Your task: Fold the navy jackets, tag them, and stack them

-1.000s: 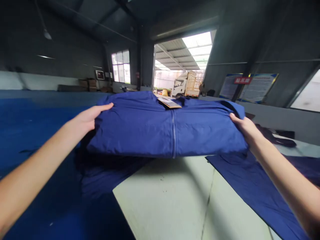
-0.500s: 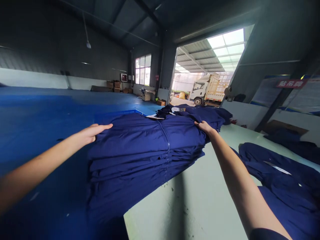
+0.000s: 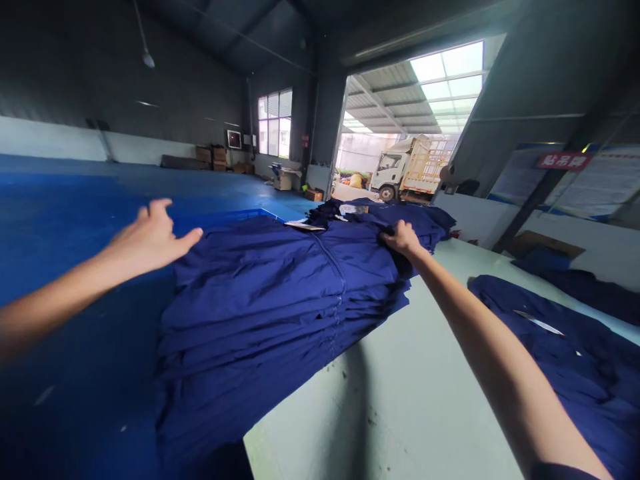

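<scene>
A stack of folded dark blue zip-front garments [image 3: 280, 293] lies at the left edge of a pale green table [image 3: 400, 393]. My right hand [image 3: 400, 238] rests on the far right corner of the top garment, fingers curled down onto the cloth. My left hand [image 3: 150, 237] hovers just off the stack's left side, fingers apart and holding nothing. A paper tag [image 3: 305, 226] shows at the top garment's collar.
More blue garments [image 3: 565, 347] lie spread on the table at the right, and another heap [image 3: 400, 217] sits behind the stack. A blue floor [image 3: 75, 220] stretches left. An open doorway shows a truck [image 3: 405, 168] outside. Boxes [image 3: 210, 157] line the far wall.
The folded garment I carried in both hands now lies on the stack. My left hand has lifted off it and opened; my right hand stays on the far corner.
</scene>
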{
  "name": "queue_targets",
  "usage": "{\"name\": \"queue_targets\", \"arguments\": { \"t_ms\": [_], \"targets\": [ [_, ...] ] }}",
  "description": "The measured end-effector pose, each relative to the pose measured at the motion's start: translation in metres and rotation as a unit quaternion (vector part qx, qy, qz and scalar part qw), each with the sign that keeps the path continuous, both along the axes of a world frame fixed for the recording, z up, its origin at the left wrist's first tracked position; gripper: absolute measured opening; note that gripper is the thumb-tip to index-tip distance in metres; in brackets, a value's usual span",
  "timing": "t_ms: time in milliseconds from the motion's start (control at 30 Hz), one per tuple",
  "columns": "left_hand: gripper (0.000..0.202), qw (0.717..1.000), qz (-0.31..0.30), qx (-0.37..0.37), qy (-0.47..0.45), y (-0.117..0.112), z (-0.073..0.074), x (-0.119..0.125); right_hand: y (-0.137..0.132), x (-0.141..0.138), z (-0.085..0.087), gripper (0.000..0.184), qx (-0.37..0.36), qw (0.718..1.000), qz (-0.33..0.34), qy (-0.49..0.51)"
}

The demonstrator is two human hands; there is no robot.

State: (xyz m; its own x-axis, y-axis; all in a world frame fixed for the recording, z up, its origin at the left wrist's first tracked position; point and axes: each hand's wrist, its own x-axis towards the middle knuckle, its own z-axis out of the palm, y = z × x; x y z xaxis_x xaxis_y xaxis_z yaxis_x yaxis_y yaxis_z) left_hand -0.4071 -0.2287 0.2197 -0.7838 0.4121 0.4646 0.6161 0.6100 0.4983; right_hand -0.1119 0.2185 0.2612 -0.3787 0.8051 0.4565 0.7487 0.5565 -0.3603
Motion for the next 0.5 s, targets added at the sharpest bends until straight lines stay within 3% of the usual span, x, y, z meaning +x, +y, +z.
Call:
{"name": "queue_targets", "arguments": {
  "t_ms": [67,133,200,300,400,500],
  "targets": [
    [0.082,0.994,-0.002,-0.04,0.106,0.015,0.01,0.012,-0.009,-0.01,0.0,0.059,0.11,0.992,0.047,-0.038],
    [0.076,0.987,-0.067,-0.065,0.133,0.041,0.011,0.03,-0.019,-0.025,-0.003,0.058,0.151,0.977,0.126,-0.085],
    [0.073,0.978,-0.132,-0.121,0.107,0.068,-0.002,0.048,-0.029,-0.038,-0.013,0.06,0.105,0.969,0.164,-0.149],
    [0.076,0.969,-0.159,-0.188,0.029,0.091,-0.037,0.059,-0.036,-0.048,-0.039,0.065,-0.01,0.965,0.156,-0.212],
    [0.08,0.971,-0.156,-0.18,-0.006,0.095,-0.068,0.053,-0.03,-0.052,-0.071,0.065,-0.063,0.966,0.172,-0.181],
    [0.081,0.974,-0.153,-0.163,-0.024,0.094,-0.086,0.047,-0.023,-0.059,-0.1,0.063,-0.086,0.968,0.19,-0.142]
  ]
}}
